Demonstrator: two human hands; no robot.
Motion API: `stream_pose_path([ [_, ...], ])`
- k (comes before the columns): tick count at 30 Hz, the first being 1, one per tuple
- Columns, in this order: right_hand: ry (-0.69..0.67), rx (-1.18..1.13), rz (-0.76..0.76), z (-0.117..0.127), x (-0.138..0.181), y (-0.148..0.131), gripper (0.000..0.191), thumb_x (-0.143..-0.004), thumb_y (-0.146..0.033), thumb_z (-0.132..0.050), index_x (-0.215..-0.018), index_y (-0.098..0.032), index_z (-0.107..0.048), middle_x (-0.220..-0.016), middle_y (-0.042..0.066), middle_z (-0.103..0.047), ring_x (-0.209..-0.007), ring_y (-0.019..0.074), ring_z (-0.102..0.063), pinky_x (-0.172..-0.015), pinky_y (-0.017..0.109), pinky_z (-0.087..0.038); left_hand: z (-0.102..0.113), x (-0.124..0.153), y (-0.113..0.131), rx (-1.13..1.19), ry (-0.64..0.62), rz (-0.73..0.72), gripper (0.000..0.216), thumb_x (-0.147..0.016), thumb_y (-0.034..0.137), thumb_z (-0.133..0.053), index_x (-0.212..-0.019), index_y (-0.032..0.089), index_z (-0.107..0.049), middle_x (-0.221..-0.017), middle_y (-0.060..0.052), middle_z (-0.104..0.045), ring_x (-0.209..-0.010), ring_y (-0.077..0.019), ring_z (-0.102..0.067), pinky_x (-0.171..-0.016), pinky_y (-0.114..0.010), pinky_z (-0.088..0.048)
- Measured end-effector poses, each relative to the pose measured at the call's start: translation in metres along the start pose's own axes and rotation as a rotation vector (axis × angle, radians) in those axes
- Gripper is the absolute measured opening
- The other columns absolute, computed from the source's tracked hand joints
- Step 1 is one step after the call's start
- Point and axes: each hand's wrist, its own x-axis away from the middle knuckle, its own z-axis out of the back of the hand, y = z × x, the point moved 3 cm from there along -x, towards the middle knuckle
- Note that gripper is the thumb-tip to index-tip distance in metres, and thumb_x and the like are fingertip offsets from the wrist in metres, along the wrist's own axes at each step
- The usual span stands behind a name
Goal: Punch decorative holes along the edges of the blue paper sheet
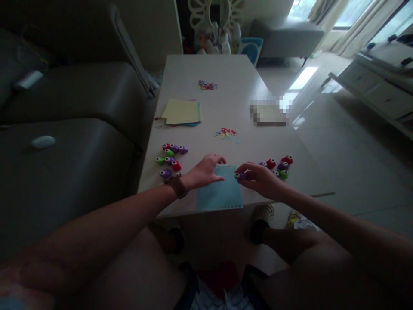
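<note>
Gripping a purple paper punch [239,176], the right hand's [263,178] fingers clamp it beside the blue sheet's [221,193] right edge in the head view. The left hand [205,170] holds thumb and fingers apart at the far-left corner. Positioning the punch seems the step, calling for a steady sheet. The table's [226,114] front edge runs close; room lies inward, between 2 punch clusters [169,153].

Your right hand [260,177] grips 1 purple craft punch [239,176] by the blue sheet's [220,194] right edge — your left hand [205,169], thumb and fingers apart, is at its far-left corner. Beyond lie 2 confetti heaps [226,133] and a paper stack [181,112].
</note>
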Motion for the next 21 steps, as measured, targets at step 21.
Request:
stream_pose_path([
  [21, 0.174, 0.280, 0.091, 0.018, -0.011, 0.021, 0.013, -0.076, -0.022, -0.066, -0.085, -0.023, -0.057, -0.085, 0.003, -0.067, -0.082, 0.0211, -0.064, -0.078, 0.037, -0.053, 0.004, 0.000, -0.014, -0.047, -0.198, 0.189, 0.011, -0.086, 0.024, -0.063, -0.085, 0.014, -0.068, -0.078, -0.004, -0.068, -0.072, -0.0159, -0.059, -0.067, -0.027, -0.041],
])
